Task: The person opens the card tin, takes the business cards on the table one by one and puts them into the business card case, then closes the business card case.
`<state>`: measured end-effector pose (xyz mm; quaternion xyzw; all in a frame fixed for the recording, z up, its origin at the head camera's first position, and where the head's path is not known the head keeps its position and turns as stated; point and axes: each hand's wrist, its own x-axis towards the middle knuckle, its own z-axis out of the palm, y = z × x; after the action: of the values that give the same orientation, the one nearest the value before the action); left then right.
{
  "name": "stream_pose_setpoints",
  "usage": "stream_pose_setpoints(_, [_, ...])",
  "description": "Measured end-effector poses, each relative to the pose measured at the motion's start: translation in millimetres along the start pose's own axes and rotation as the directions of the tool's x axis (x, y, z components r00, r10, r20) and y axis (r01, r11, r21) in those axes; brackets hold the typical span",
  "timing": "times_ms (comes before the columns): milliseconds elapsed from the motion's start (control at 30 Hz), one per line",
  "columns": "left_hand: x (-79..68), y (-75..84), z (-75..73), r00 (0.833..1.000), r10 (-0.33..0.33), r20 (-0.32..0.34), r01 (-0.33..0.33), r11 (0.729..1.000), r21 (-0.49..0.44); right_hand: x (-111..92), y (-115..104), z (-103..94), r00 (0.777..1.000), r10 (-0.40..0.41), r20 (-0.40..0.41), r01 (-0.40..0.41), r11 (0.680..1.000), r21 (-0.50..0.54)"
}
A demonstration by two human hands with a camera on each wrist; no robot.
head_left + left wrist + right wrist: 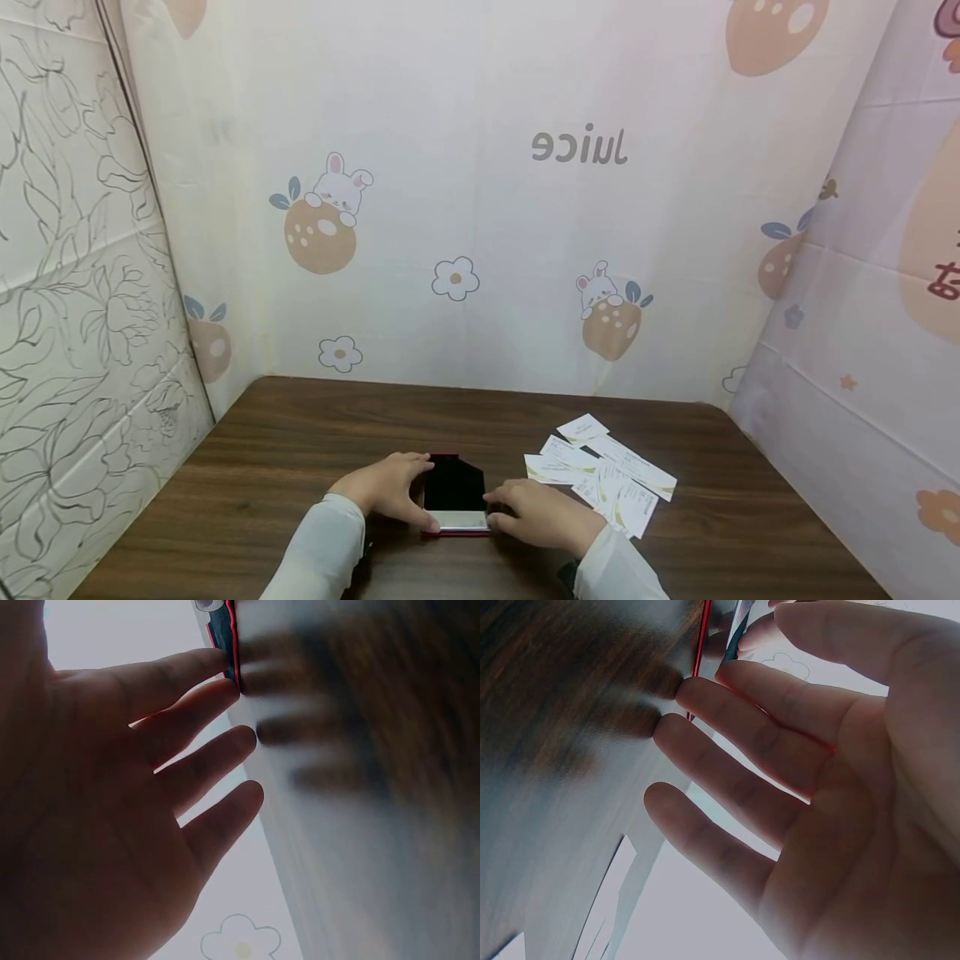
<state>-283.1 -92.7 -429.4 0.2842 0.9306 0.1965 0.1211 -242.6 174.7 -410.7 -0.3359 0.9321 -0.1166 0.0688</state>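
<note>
A flat black case with a red edge lies on the wooden table between both hands. Its near part bears a pale, shiny strip; whether that is a card or part of the case I cannot tell. My left hand touches the left side, index finger near the far corner, thumb at the near corner. On the right side, my right hand rests its thumb and index finger at the edge. Both wrist views show fairly straight, spread fingers, with the red edge near the right fingertips.
Several white printed cards lie loosely overlapped on the table, right of the case and beyond the right hand. Patterned cloth hangs behind the table's far edge and along both sides.
</note>
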Motion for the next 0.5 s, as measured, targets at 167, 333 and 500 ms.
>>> stream_pose_setpoints(167, [0.3,0.8,0.3,1.000,-0.015,0.005,0.015,1.000,-0.005,1.5,0.5,-0.1,1.000,0.006,0.005,-0.006,1.000,0.004])
stream_pose_setpoints(333, [1.6,0.3,-0.8,1.000,-0.006,0.002,0.006,1.000,-0.015,2.6,1.3,0.5,1.000,0.011,0.007,-0.011,1.000,0.007])
stream_pose_setpoints(500, [3.3,-2.1,-0.6,1.000,0.011,0.002,-0.011,1.000,-0.028,3.1,1.6,1.9,1.000,0.011,0.004,-0.011,1.000,-0.001])
